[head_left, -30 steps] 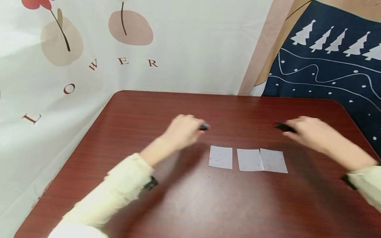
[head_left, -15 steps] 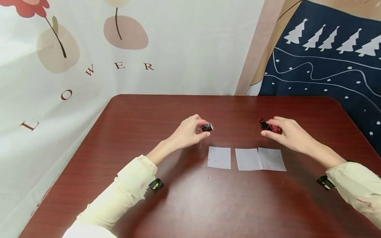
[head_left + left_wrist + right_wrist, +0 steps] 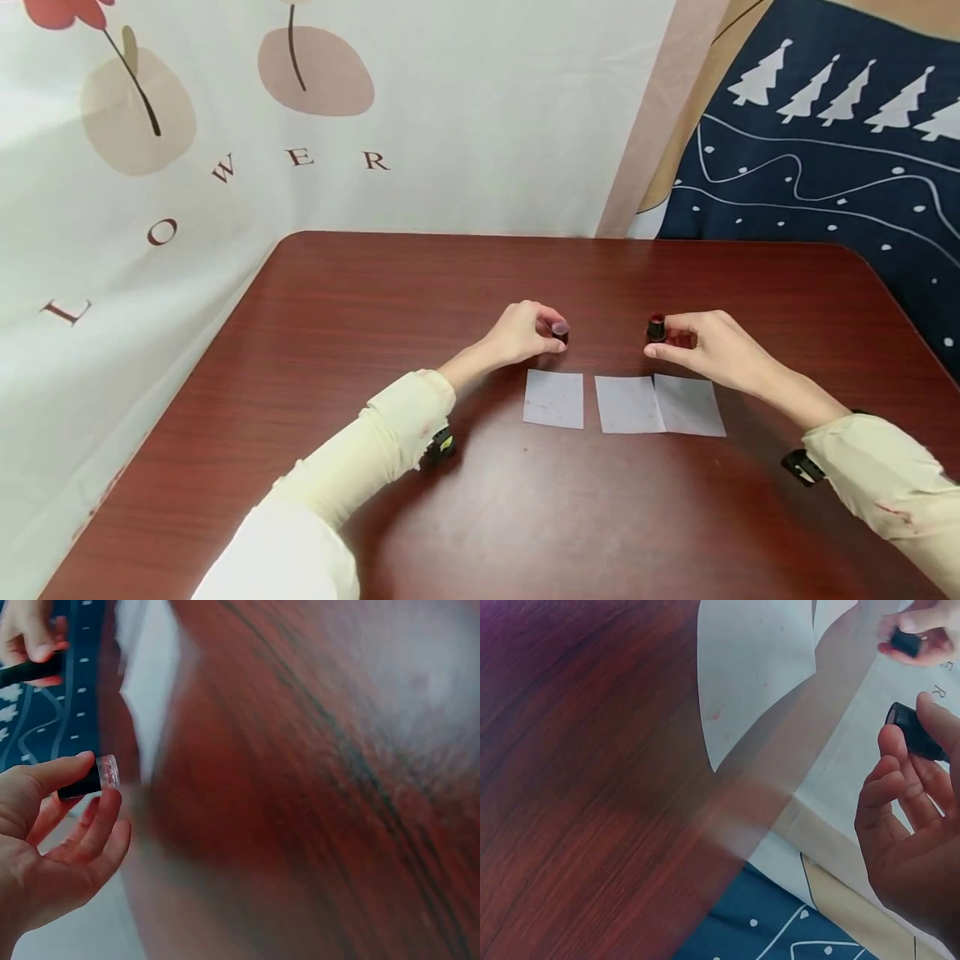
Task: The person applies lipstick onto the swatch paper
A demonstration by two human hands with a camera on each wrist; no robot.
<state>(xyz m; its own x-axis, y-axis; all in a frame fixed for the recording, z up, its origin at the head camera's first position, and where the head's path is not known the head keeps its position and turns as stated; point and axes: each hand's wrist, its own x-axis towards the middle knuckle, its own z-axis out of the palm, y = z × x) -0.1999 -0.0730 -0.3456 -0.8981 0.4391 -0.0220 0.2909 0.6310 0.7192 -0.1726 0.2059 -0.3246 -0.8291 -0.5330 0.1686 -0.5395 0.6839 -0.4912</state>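
From here I see both hands out over the middle of the reddish-brown tabletop point(image 3: 480, 542), each pinching a small dark piece. The left hand point(image 3: 517, 335), at the centre of the frame, grips a short black cylinder with a clear end point(image 3: 81, 780) between thumb and fingers, so the piece sits at that hand's right edge. The right hand point(image 3: 716, 346), right of centre, pinches a black cylinder with a reddish end point(image 3: 656, 328), which sits at that hand's left edge. The two pieces face each other across a gap, well apart; whether either one touches the wood, I can't tell.

Just below them in the frame lie the white papers: a single square point(image 3: 553, 400) near the left hand, then a pair of squares point(image 3: 660, 405) meeting along one edge, below the right hand. Faint reddish marks show on the paper up close. Both sleeves are pale, each with a black wristband. Behind, a white cloth with printed letters point(image 3: 480, 117) fills the upper left, and a navy tree-patterned cloth point(image 3: 817, 179) the upper right.
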